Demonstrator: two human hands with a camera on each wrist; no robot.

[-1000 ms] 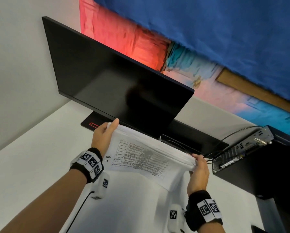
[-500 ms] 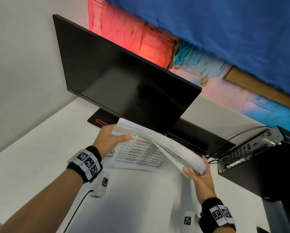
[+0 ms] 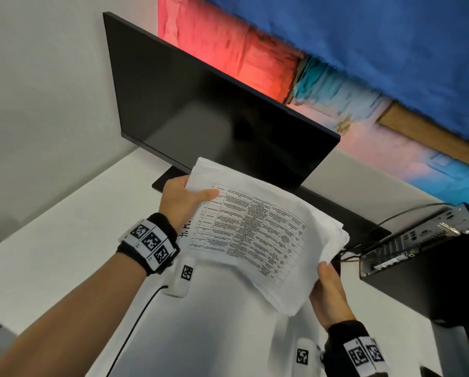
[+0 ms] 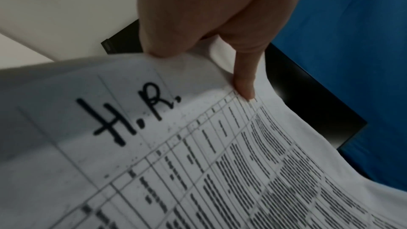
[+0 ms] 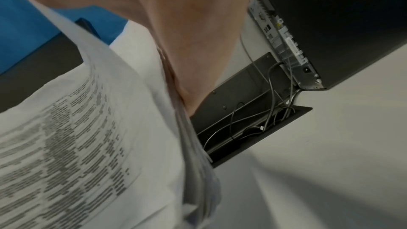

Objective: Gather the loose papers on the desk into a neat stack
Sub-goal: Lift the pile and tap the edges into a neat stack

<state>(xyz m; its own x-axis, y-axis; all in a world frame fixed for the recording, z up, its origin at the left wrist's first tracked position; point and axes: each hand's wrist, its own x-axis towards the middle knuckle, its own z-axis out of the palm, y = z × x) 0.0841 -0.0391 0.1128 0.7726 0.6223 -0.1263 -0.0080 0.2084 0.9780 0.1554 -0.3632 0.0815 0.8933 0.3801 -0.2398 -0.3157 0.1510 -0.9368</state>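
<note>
**Paper sheaf held aloft, edges not yet squared**

White printed papers (image 3: pixel 258 229) are held above the desk (image 3: pixel 64 240) before the monitor (image 3: pixel 214 110). The left hand (image 3: pixel 183 201) pinches one corner; the right hand (image 3: pixel 327 292) is cupped beneath the opposite end, fingers hidden. Sheets are fanned: edges should be tapped square on the desk. Half a second earlier the sheaf stood edge-on; it now lies flatter.

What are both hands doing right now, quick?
Left hand: grips the far-left corner of the paper stack, thumb on top.
Right hand: holds the stack's right edge from below; its fingers are hidden under the sheets.
</note>
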